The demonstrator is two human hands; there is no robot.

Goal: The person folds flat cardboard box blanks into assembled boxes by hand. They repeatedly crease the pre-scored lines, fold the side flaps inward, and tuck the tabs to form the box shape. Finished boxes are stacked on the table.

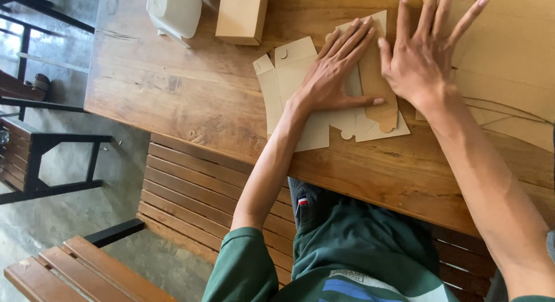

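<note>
Lying flat near the table's [191,99] front edge, a little right of centre, was an unfolded cardboard box blank [289,76], pale brown with tabs and notches cut round its edges. The left hand [332,73] pressed down on its middle, palm flat, fingers straight and close together pointing toward 1 o'clock, thumb stretched out along a folded panel. At 3 o'clock from it the right hand [419,62] was spread wide, fingers fanned and aimed at 12 o'clock, its thumb side touching the blank's right panel and the rest over a stack of more flat cardboard [509,59] filling the table's right end. At 11 o'clock from the blank stood a made-up brown box [241,16], and just left of that a white plastic container [173,13]. Below the table edge showed a slatted wooden bench [191,192] and the person's green shirt [370,250]. At 9 o'clock, well apart, were dark metal chair frames [40,157] on a concrete floor [58,215].
</note>
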